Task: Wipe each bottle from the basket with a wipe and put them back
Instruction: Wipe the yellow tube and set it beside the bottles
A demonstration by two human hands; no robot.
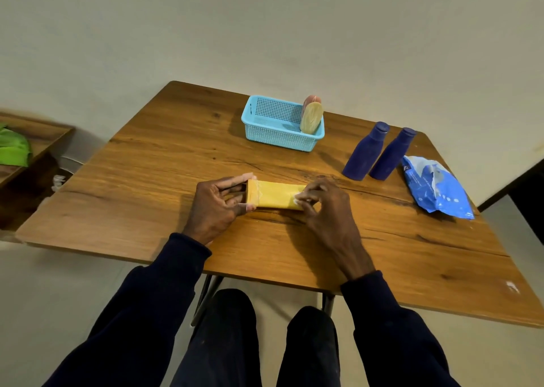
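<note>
A yellow bottle [276,198] lies on its side on the wooden table [164,163], held between both hands. My left hand [219,204] grips its left end, fingers curled round it. My right hand [321,207] pinches a white wipe [301,198] against the bottle's right end. A light blue basket [273,133] stands at the back of the table with a cream bottle [311,118] and a pink bottle [312,99] leaning in its right corner. Two dark blue bottles [365,151] [393,154] stand upright to the right.
A blue wipes pack [435,188] lies near the table's right edge, beside the blue bottles. A low wooden shelf with a green cloth [13,148] stands on the left. My knees are under the table's near edge.
</note>
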